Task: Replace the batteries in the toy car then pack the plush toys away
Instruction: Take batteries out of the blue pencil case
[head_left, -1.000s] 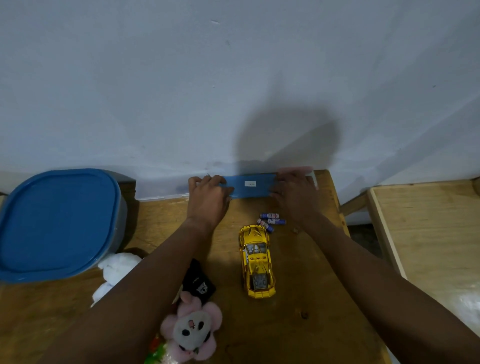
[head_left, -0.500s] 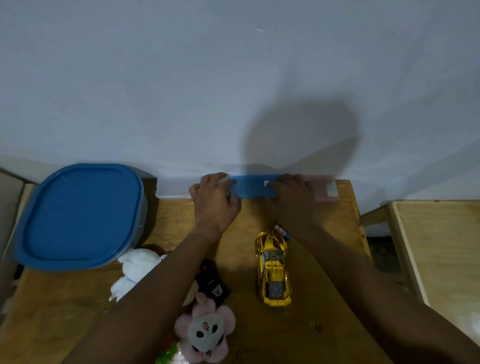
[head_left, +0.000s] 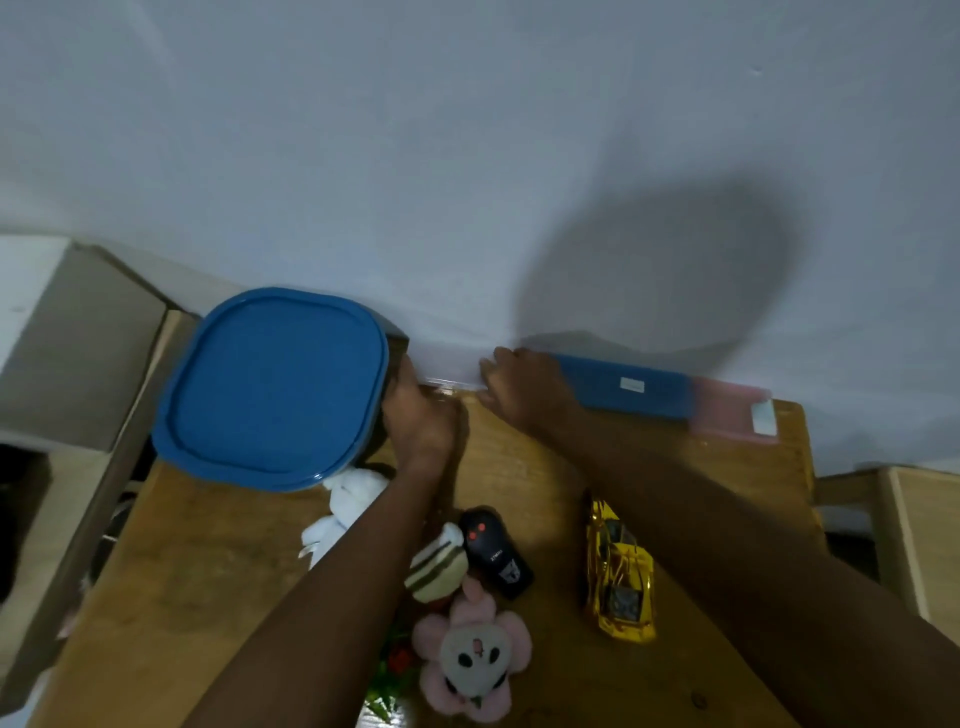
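The left hand (head_left: 418, 421) reaches to the back edge of the wooden table (head_left: 208, 571), its back turned up. Its fingertips sit at the near edge of a pale, clear flat box (head_left: 449, 370) against the wall, just beside the blue-lidded container (head_left: 270, 387). Blur hides how far the fingers are curled, so I cannot tell whether they grip anything.

The right hand (head_left: 519, 387) lies just right of it. Its fingers (head_left: 501, 358) stretch fairly straight toward the wall and the thumb is spread to the left. They rest where the pale box meets a blue flat box (head_left: 623, 387), touching rather than pinching. A pink flat box (head_left: 727, 410) continues the row to the right.

The yellow toy car (head_left: 618, 577) sits on the table under the right forearm, well apart from both hands. A black remote (head_left: 496, 551) lies between the arms, touching a striped plush (head_left: 436, 564). A pink flower plush (head_left: 472, 654) is nearer the camera, and a white plush (head_left: 343, 509) lies by the container, partly under the left forearm.

A white wall (head_left: 467, 156) carries a round shadow (head_left: 660, 275). A second wooden surface (head_left: 924, 519) stands to the right.
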